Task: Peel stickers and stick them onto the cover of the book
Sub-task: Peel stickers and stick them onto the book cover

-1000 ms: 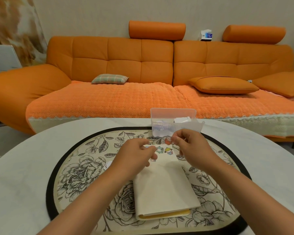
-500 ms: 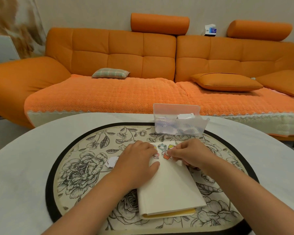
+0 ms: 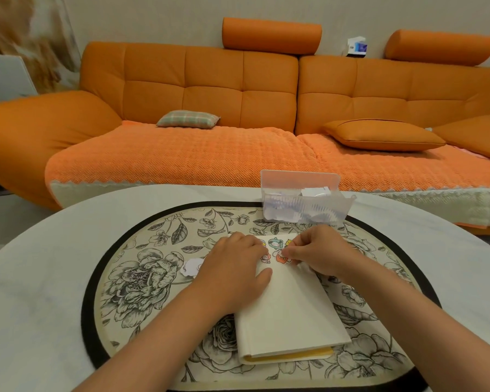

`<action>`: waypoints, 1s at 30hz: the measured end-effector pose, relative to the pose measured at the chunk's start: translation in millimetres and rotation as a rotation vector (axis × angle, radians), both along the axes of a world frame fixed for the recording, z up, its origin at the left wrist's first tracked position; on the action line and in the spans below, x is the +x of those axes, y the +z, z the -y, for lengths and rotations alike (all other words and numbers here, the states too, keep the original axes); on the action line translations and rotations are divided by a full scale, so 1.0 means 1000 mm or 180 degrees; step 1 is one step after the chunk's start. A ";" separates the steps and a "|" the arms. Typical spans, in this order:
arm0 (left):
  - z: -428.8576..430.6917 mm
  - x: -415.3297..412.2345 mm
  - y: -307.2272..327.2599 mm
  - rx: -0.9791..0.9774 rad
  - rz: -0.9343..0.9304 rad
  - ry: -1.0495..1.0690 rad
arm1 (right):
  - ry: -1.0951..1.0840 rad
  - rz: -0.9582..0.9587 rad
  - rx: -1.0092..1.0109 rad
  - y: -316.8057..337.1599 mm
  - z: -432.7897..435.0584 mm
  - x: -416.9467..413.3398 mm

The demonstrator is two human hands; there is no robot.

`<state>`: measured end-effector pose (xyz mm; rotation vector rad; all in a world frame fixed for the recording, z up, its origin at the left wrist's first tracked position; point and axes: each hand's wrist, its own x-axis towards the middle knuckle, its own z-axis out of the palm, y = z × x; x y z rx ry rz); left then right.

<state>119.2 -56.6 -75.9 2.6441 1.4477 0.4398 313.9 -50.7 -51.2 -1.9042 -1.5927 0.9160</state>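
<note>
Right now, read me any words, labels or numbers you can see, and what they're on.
No text can be read.
White board at far left: faint grey print, too blurred.
Small box on the sofa back: blue label, too small.
Stickers on the book: cartoon figures, no legible words.

1. Up front, a white table [image 3: 40, 278], and a big oval mat [image 3: 153, 278] with grey flowers and a black border lies across the middle of the tabletop.
2. Past the tabletop's far edge stands a long orange sofa [image 3: 210, 80], its seat under a knitted cover [image 3: 181, 157] with a pale scalloped hem.
3. A plaid cushion [image 3: 188, 119] sits at the back of the left seat. An orange cushion [image 3: 382, 134] lies flat on the right seat.
4. There's a left bolster [image 3: 271, 35] and a right bolster [image 3: 440, 46] on top of the backrest, with a small white-and-blue box [image 3: 357, 46] between them.
5. Far left, a white board [image 3: 6, 77] stands beside the sofa's arm.
</note>
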 end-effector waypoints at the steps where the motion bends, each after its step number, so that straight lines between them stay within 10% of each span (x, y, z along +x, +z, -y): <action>1: 0.000 0.000 0.000 0.0007 -0.0019 -0.0001 | 0.0000 0.0036 0.0030 0.000 0.000 -0.001; 30: -0.006 0.018 -0.002 0.0080 -0.1000 -0.0079 | 0.0613 0.2686 0.1662 -0.043 0.052 -0.004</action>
